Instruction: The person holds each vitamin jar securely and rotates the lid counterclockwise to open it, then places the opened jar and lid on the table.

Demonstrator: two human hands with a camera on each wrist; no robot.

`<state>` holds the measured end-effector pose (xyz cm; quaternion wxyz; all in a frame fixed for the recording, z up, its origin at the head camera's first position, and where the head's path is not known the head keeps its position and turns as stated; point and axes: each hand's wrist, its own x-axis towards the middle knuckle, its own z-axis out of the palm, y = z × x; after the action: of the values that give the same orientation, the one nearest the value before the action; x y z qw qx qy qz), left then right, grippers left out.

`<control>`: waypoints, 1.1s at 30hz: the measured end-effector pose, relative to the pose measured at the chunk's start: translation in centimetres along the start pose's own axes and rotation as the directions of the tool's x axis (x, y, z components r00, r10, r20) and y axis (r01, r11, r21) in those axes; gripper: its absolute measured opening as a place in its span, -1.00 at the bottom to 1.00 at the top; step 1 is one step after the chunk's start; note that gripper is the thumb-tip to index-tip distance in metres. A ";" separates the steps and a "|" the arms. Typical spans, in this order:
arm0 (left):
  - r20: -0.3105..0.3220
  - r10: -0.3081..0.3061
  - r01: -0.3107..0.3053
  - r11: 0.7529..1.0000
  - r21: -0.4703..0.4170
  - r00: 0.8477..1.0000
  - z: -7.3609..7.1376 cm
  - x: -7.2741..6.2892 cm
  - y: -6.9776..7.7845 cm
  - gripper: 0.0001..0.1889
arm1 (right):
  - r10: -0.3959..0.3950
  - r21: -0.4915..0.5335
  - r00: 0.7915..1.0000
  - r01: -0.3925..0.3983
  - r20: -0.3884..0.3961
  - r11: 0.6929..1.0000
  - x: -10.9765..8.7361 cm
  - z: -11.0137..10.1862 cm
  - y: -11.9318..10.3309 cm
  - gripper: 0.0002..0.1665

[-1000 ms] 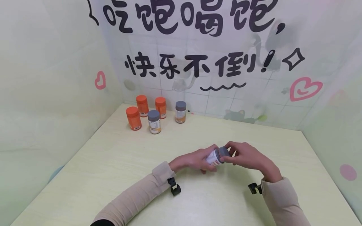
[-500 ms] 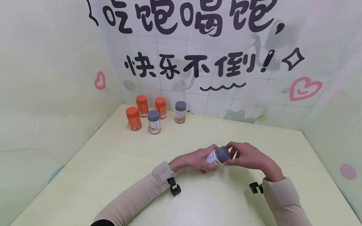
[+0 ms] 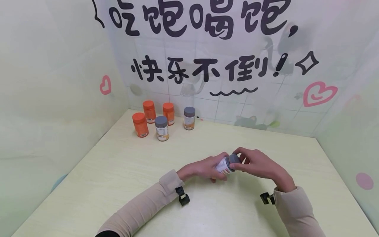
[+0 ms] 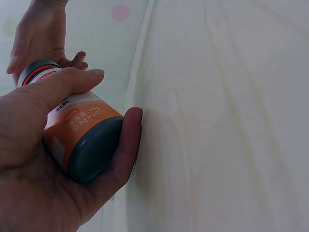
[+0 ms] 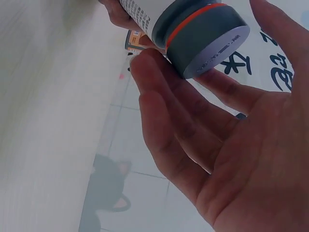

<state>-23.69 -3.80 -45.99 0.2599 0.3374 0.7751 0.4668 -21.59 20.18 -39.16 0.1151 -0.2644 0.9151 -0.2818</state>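
My left hand [image 3: 207, 167] grips a supplement bottle [image 3: 222, 167] around its body and holds it tilted above the table. In the left wrist view the bottle's lower label [image 4: 82, 116] is orange, and its dark base faces the camera. My right hand [image 3: 258, 163] has thumb and fingers bent around the grey screw cap [image 3: 233, 159]. The right wrist view shows the cap [image 5: 205, 41] with fingers curled behind it and the thumb near its edge. An orange ring [image 5: 190, 21] runs near the cap's lower edge.
At the back left of the pale table [image 3: 142, 184] stand three orange bottles [image 3: 140, 125] and two grey-capped bottles, one nearer [image 3: 162, 129] and one by the wall [image 3: 189, 119]. A printed backdrop [image 3: 266, 98] encloses the table.
The right thumb and fingers have shifted around the cap, first drawing slightly back to the right, then reaching further over it again. The left hand and bottle stay nearly still.
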 end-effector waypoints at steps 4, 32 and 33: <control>0.001 0.003 -0.003 1.000 0.004 1.000 0.0 0.0 0.0 -0.40 | -0.002 -0.018 1.000 0.002 -0.028 1.000 0.1 0.2 -0.1 -0.52; -0.007 -0.005 0.005 1.000 0.019 1.000 0.1 0.0 0.1 -0.39 | -0.046 -0.006 0.998 0.046 -0.048 0.999 -0.1 -0.1 0.0 -0.53; -0.007 -0.007 0.007 1.000 0.018 1.000 0.1 0.0 0.1 -0.39 | -0.046 -0.010 0.998 0.045 -0.046 0.999 -0.1 -0.1 0.0 -0.53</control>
<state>-23.59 -3.72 -45.97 0.2558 0.3356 0.7812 0.4601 -21.57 20.29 -39.11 0.0863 -0.2792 0.9125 -0.2862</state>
